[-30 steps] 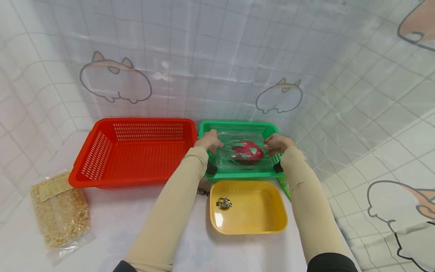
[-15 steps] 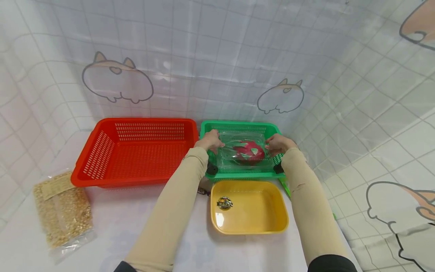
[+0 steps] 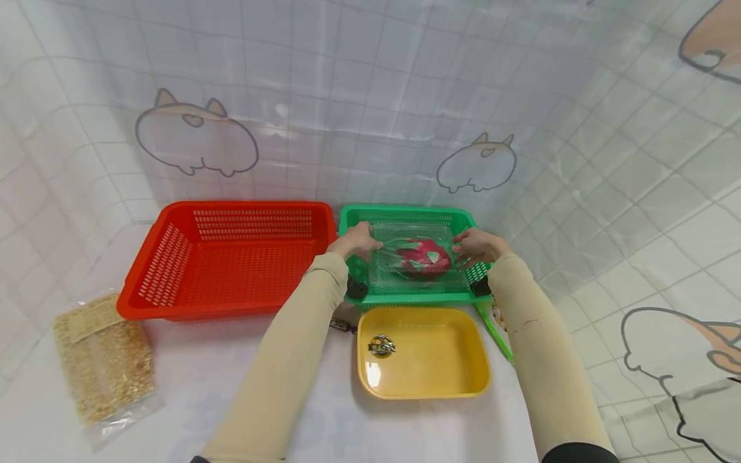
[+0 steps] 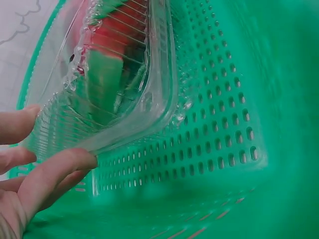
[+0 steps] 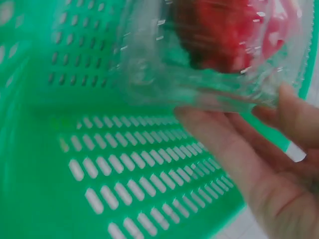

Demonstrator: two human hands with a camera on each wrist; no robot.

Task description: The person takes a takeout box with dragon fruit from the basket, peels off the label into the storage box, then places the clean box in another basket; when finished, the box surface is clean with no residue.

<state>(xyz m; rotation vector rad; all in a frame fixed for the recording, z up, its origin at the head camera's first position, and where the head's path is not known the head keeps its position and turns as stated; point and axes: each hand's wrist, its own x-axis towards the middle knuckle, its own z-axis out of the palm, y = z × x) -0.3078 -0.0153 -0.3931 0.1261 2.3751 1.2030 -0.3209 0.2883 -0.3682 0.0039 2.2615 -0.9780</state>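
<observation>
A clear plastic clamshell box point(image 3: 384, 257) lies inside the green basket point(image 3: 405, 299). Through its lid shows a red fruit with green leafy parts point(image 3: 425, 257), which looks like a dragon fruit. My left hand point(image 3: 357, 241) holds the box's left end, thumb on one side of the rim and fingers on the other. At the opposite end, my right hand point(image 3: 480, 245) has its fingertips at the rim and its thumb beside the lid, pinching the edge. Both wrist views show perforated basket walls close around the hands.
A red basket point(image 3: 249, 270) stands left of the green one. In front sits a yellow tray point(image 3: 425, 360) with a sticker. A bag of grains point(image 3: 104, 360) lies far left. A green-edged item point(image 3: 498, 328) is partly hidden under my right forearm.
Both forearms have shifted slightly outward, uncovering more of the green-edged item at the right. The clamshell box stays in nearly the same place between my hands.
</observation>
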